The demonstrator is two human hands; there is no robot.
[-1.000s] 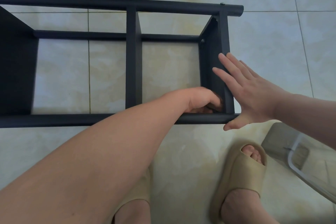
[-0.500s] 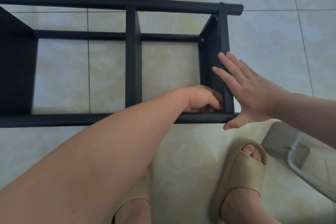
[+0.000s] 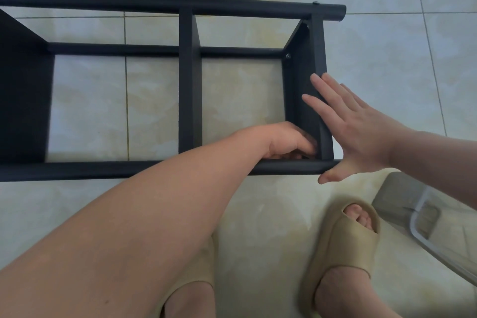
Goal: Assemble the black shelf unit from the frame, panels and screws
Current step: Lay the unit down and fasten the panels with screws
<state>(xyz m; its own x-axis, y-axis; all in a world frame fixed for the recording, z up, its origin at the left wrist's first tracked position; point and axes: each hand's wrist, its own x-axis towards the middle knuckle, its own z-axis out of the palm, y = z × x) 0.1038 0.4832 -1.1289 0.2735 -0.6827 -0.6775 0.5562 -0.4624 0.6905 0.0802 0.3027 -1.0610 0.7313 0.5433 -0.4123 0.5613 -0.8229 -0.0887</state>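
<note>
Black shelf unit (image 3: 189, 85) lies on its side on the tiled floor (image 3: 258, 214), just ahead of our feet. Right grip (image 3: 361, 131) is spread flat, fingers straight, pressing the outer face of the end panel (image 3: 307, 90), thumb by the end of the near rail (image 3: 103, 170). Left grip (image 3: 286, 141) is curled inside the near corner of the end bay; we cannot tell whether it pinches anything. We judge the tubes stiff, the panels thin, and the whole light enough to skid on smooth tile, so we brace at rail joints, not mid-panel.
</note>
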